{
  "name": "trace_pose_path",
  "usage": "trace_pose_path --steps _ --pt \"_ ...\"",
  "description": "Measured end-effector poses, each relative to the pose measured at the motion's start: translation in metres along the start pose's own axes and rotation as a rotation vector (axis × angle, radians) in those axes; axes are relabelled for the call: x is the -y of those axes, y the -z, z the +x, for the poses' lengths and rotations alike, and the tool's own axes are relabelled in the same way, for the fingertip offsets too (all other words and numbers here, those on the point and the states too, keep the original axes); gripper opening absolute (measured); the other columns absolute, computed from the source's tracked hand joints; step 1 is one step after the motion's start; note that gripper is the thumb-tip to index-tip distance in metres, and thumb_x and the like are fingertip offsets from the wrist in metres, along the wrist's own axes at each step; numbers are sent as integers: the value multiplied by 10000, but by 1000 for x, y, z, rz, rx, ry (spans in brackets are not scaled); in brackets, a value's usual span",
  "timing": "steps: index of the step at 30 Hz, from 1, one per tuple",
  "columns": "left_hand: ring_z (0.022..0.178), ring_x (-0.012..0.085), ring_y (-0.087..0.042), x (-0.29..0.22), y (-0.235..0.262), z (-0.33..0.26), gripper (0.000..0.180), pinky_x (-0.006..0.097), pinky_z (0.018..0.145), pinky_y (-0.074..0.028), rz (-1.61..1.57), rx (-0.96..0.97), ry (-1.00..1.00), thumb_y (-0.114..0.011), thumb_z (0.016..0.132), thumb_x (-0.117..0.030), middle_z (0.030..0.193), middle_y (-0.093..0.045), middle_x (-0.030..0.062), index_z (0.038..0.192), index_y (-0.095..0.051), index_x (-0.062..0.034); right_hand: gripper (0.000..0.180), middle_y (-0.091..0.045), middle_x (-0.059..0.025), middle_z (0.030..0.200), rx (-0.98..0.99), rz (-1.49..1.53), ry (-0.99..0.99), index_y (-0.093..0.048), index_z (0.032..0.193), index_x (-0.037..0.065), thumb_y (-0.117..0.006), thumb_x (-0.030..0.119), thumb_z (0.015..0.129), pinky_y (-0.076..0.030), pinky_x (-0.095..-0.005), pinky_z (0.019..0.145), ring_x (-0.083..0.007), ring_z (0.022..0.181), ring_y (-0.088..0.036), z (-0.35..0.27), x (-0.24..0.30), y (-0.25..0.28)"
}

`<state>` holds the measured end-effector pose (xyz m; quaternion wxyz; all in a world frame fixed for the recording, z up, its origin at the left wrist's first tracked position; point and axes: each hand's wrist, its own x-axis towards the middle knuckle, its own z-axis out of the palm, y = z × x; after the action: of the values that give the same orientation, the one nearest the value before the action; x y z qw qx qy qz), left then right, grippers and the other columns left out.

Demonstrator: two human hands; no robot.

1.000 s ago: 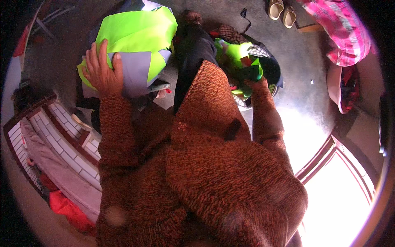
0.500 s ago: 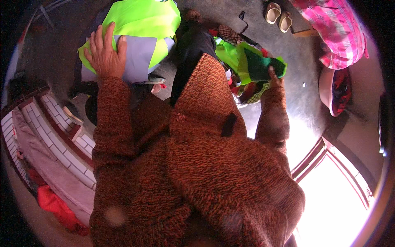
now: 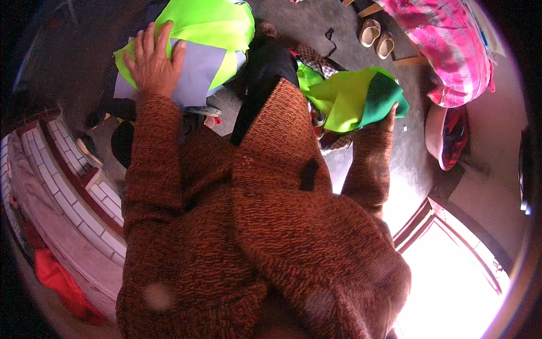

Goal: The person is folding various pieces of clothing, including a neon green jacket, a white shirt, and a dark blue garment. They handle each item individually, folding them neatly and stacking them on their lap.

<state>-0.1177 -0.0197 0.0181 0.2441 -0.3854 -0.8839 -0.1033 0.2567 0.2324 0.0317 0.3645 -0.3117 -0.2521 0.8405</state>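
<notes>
The right hand is largely concealed behind the green cloth, so its grip cannot be judged. The neon-yellow garment is cut off by the upper edge. The pink checked bedding is cropped at the rim. The lower body is hidden beneath the brown knitted sweater.

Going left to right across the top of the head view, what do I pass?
Left hand flat on the neon yellow cloth → black trouser leg → green cloth, held at its right end by the mostly hidden right hand → pair of sandals → pink checked fabric.
</notes>
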Motion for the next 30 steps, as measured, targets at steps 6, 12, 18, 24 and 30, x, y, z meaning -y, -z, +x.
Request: trace_pose_path --steps 6,12,18,24,30 --pt "1307 299 -323 1 -2 -4 505 616 1016 -188 11 3 10 -482 863 -480 1396 -389 74 1320 -429 -272 703 -413 -127 1375 215 -44 -48 -402 1344 139 -415 627 838 -235 -504 1080 -331 1278 -352 61 -12 31" --pt "1304 302 -323 -4 3 -8 482 604 1033 -172 -32 -22 14 -487 870 -434 1383 -398 81 1314 -442 -250 728 -429 -132 1360 289 -18 -132 -387 1353 117 -489 606 824 -293 -489 1060 -326 1245 -400 69 -46 -21" --pt "1315 313 -291 -10 13 -15 506 609 1039 -143 -151 7 72 -529 840 -438 1383 -390 95 1289 -464 -214 759 -460 -136 1329 308 -11 -276 -385 1352 91 -567 586 806 -360 -469 1032 -319 1194 -464 41 -92 -67" --pt "1212 359 -395 -49 36 -24 462 510 1029 -243 -687 -62 151 -667 759 -335 1285 -475 125 1149 -553 -115 579 -573 -111 1157 340 -47 -220 -491 1235 82 -671 422 802 -469 -425 925 -265 1049 -565 20 -129 -67" --pt "835 236 -622 -117 51 -35 349 333 719 -488 -1239 148 71 -701 785 -262 941 -637 120 1038 -586 -52 610 -565 -121 1172 403 -122 -213 -477 1242 74 -668 442 795 -463 -409 928 -272 1040 -570 28 -127 -56"
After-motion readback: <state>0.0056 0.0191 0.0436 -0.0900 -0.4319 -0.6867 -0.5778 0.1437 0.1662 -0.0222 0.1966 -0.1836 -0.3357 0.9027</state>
